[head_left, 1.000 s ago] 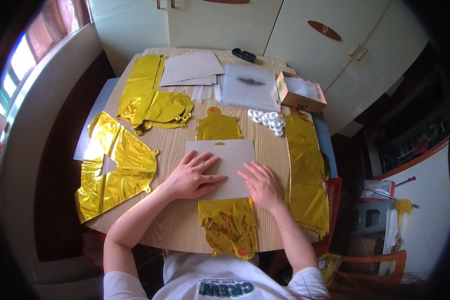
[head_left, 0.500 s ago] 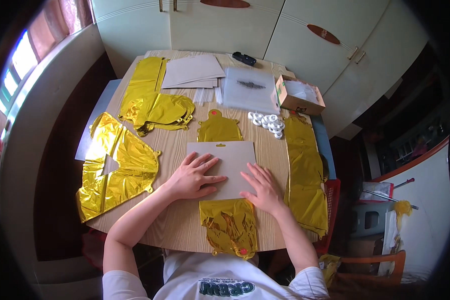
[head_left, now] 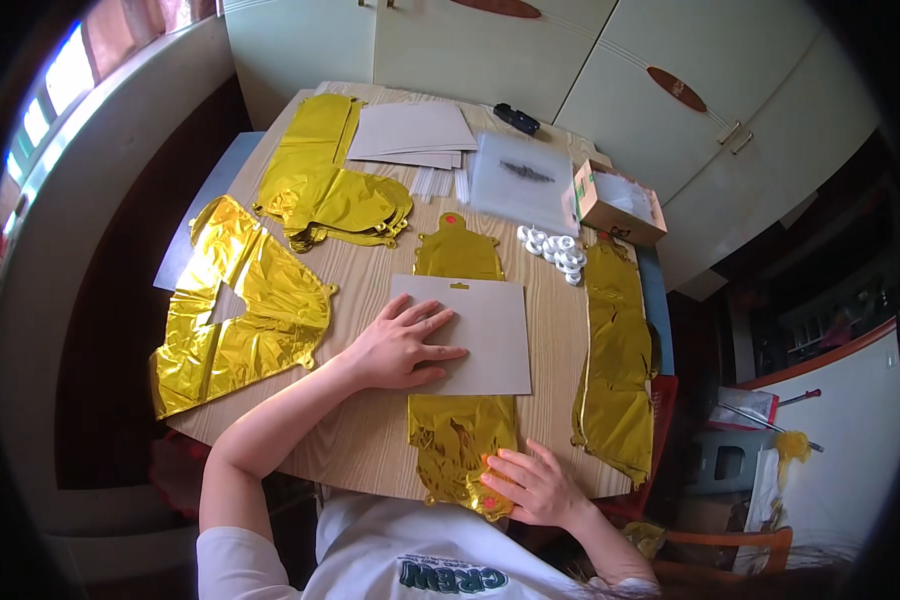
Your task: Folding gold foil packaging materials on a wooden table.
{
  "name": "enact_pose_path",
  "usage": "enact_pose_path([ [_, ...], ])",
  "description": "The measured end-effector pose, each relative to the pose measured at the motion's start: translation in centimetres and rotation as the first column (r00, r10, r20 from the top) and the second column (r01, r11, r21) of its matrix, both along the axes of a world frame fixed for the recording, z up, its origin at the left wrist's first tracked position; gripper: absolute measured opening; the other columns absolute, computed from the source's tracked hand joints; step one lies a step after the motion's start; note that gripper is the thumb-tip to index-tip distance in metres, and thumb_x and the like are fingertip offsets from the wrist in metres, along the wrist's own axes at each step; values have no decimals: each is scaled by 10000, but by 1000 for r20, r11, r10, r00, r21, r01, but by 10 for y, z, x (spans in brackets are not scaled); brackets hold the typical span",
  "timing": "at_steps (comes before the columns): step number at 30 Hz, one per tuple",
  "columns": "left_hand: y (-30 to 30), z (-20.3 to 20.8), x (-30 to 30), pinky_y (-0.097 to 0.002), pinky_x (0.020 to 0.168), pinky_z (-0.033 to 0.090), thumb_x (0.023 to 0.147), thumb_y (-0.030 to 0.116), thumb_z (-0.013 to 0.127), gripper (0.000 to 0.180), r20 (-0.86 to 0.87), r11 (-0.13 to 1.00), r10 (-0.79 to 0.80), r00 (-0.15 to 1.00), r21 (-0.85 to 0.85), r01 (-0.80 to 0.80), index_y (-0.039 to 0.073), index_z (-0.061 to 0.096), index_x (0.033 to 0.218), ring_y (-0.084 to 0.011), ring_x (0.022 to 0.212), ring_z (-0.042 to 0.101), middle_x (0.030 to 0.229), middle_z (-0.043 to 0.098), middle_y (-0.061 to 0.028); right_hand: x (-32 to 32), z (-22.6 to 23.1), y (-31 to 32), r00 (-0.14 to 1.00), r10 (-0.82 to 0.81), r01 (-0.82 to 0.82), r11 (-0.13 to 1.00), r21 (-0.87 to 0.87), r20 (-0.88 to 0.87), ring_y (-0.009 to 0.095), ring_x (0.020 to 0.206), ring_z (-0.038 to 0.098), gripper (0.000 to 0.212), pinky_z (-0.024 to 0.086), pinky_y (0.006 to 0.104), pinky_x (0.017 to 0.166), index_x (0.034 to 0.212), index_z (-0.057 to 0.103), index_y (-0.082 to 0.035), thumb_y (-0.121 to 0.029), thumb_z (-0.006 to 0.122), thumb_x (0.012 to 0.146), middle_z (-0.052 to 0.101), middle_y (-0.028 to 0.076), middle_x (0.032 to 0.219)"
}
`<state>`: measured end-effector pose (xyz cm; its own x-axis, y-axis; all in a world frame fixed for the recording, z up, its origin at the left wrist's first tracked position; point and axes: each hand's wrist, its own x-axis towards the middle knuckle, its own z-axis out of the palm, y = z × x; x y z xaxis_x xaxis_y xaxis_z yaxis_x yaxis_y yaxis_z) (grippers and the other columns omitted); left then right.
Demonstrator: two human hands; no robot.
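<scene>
My left hand (head_left: 407, 345) lies flat with spread fingers on a grey cardboard sheet (head_left: 495, 340) that has a hang slot at its top edge. Under the sheet runs a flattened gold foil balloon (head_left: 460, 255); its far end with a red spot sticks out beyond the card. Its near end, crinkled, reaches the table's front edge. There my right hand (head_left: 538, 487) rests its outstretched fingers on the foil beside another red spot. The thumb of that hand is hard to see.
More gold foil balloons lie at left (head_left: 260, 310), back left (head_left: 340, 200) and right (head_left: 615, 350). Farther back are stacked cardboard sheets (head_left: 410, 130), white sticks (head_left: 435, 183), clear plastic bags (head_left: 515, 190), white ribbon rolls (head_left: 555, 252), an open carton (head_left: 620, 205) and a black object (head_left: 516, 118).
My right hand has left the cardboard sheet and moved down toward me, onto the near end of the foil balloon. My left hand stays on the card. The view has shifted slightly.
</scene>
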<state>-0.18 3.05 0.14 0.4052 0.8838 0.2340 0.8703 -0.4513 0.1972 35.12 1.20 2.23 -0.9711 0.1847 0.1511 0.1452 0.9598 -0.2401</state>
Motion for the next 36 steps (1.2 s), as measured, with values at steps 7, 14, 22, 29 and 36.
enact_pose_path([
  [7,-1,-1,0,-582,1130,236,923,460,560,411,6,1000,-4,1000,14,4,405,594,1328,-336,1388,387,1504,431,-122,-11,2,15,969,149,-117,979,166,-195,151,1080,616,335,455,430,990,1132,680,-158,-243,694,808,683,-13,1133],
  [14,-2,-4,-1,-584,1132,233,903,457,567,426,17,1000,4,1000,10,-5,404,597,1325,-329,1394,380,1507,430,-113,-63,60,57,893,5,-95,979,-178,-450,210,844,661,239,506,381,765,933,679,-110,-19,682,713,693,31,932],
  [22,5,-12,-8,-550,1172,198,770,321,624,467,-4,993,10,1000,-114,-11,104,687,1178,-307,1416,329,1393,544,-109,-130,6,180,857,-492,269,682,-680,-155,148,626,581,307,463,323,600,962,677,-4,-304,613,955,642,85,687],
  [29,0,3,-6,-537,1200,131,760,254,568,416,-221,974,18,975,-214,-67,90,715,1113,-315,1392,347,1295,618,-115,-109,-28,183,916,-401,270,638,-721,-11,304,1197,569,884,426,408,1029,1505,215,-57,-570,614,905,586,224,1269],
  [36,-2,-7,-7,-539,1202,132,743,250,566,381,-78,988,37,996,-149,-48,78,741,1034,-332,1371,374,1254,640,-121,-75,-17,105,912,-385,397,915,-71,143,336,1439,289,1256,177,497,1203,1539,37,-6,-636,750,720,332,224,1517],
])
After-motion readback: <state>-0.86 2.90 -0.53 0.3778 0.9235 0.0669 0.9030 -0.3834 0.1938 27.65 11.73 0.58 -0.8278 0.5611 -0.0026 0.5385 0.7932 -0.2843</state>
